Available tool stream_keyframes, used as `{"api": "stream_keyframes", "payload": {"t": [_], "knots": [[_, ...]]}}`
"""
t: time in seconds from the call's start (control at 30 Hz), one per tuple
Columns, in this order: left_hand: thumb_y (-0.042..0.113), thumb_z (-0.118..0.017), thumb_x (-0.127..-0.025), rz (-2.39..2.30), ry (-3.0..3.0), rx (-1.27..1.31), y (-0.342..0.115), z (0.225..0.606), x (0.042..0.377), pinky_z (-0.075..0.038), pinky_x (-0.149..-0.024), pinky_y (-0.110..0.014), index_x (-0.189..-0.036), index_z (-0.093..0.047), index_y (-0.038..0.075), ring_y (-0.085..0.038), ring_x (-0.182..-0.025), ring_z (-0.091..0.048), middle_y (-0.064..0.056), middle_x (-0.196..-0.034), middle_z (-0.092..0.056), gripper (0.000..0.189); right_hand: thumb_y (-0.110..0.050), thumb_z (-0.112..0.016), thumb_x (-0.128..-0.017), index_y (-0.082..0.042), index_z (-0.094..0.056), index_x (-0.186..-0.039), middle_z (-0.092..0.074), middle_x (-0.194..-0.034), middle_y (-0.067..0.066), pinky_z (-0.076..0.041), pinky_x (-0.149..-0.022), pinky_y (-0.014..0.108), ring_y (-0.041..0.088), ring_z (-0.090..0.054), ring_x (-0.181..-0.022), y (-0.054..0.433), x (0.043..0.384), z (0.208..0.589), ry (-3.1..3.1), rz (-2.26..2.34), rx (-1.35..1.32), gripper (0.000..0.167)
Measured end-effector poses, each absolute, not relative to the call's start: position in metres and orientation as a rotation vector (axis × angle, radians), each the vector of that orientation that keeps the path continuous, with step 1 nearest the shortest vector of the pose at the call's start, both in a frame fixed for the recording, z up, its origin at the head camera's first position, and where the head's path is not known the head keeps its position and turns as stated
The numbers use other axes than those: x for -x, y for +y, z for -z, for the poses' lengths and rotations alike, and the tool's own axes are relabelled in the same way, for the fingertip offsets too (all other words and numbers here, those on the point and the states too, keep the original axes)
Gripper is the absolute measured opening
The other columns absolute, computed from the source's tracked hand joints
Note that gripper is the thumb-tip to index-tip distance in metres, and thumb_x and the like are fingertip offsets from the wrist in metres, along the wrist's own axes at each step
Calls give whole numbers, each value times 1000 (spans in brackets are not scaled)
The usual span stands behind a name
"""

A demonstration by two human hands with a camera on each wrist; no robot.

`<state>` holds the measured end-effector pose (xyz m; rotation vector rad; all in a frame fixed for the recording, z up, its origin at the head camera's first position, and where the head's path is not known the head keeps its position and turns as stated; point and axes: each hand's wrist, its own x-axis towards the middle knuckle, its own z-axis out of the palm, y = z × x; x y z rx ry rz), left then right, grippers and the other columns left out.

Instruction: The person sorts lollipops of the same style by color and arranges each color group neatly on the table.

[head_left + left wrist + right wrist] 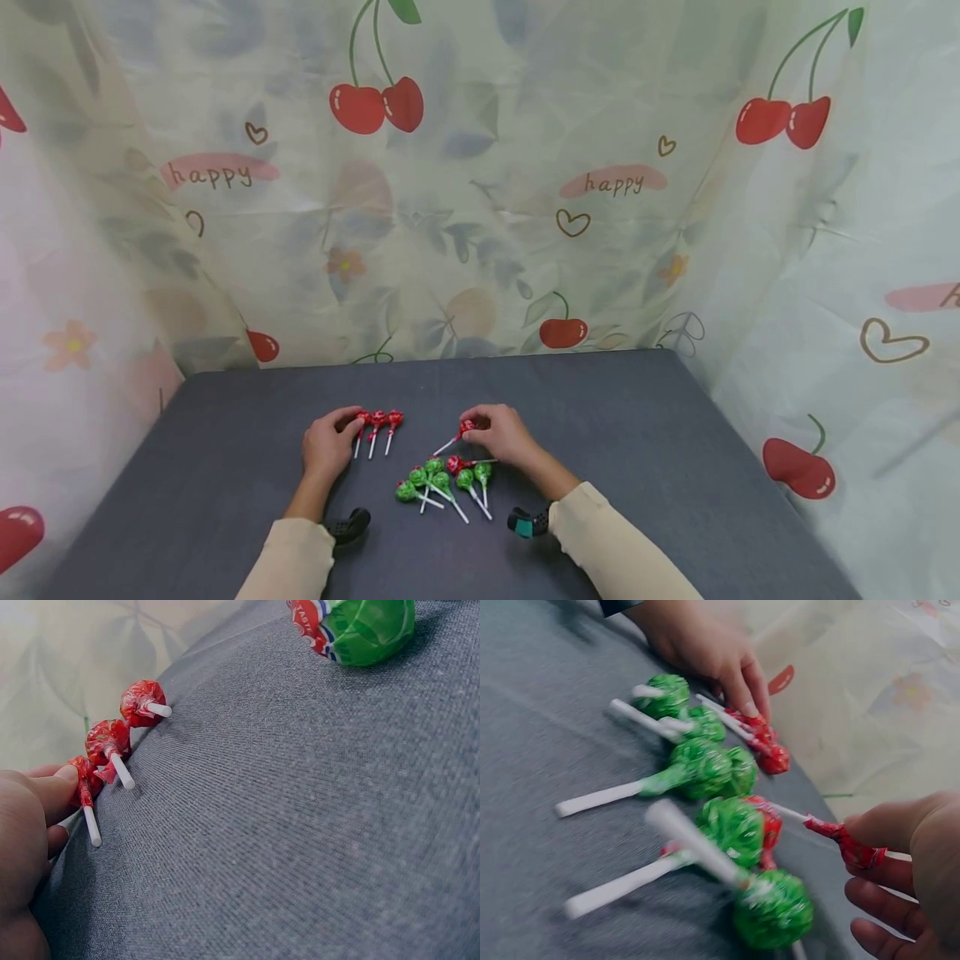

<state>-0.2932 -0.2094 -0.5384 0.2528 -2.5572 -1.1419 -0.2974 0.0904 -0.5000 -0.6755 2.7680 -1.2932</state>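
My left hand [326, 447] pinches the leftmost red lollipop [88, 787] between thumb and fingers. Beside it a middle red lollipop [109, 741] and a far red lollipop [141, 703] lie in a row, sticks toward me. To the right, my right hand [504, 433] holds another red lollipop [861, 853] by its wrapped head, the white stick pointing left over the pile. Just below that hand, one more red lollipop [455, 465] lies at the top of the pile. Several green lollipops [441, 482] lie bunched in front, some sticks crossing.
All of this is on a dark grey cloth-covered table [637, 467]. A printed curtain [480, 250] with cherries and hearts rises behind the far edge and along both sides. Dark straps with devices, such as the right one [528, 522], sit at the wrists.
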Motion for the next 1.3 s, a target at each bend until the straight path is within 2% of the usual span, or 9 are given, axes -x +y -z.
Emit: {"api": "stream_keyframes", "payload": {"t": [0.3, 0.57, 0.8, 1.3], "knots": [[21, -66, -95, 1146, -2567, -263, -209, 538, 293, -43, -89, -50, -119, -70, 9, -31, -102, -60, -15, -113, -68, 27, -10, -75, -84, 0, -67, -115, -70, -94, 3, -51, -74, 30, 15, -64, -84, 80, 313, 490, 2729, 1404, 659, 34], [20, -66, -95, 1147, -2561, -264, -209, 539, 292, -43, -89, -50, -119, -70, 9, -31, -102, -59, -15, -113, -68, 27, -12, -77, -84, -9, -69, -99, -67, -85, -4, -50, -69, 28, 11, -61, -77, 65, 326, 483, 2742, 1431, 599, 17], [20, -65, -95, 1148, -2570, -258, -209, 537, 291, -43, -88, -49, -119, -70, 9, -30, -101, -59, -15, -113, -68, 27, -15, -76, -85, -10, -74, -103, -69, -89, -4, -50, -71, 27, 11, -61, -80, 51, 331, 485, 2739, 1443, 617, 19], [20, -64, -96, 1164, -2579, -259, -210, 536, 292, -42, -91, -50, -121, -68, 8, -32, -105, -58, -16, -116, -66, 29, -10, -76, -84, -8, -72, -103, -71, -92, 0, -50, -70, 27, 13, -65, -81, 21, 333, 502, 2737, 1539, 554, 19]]}}
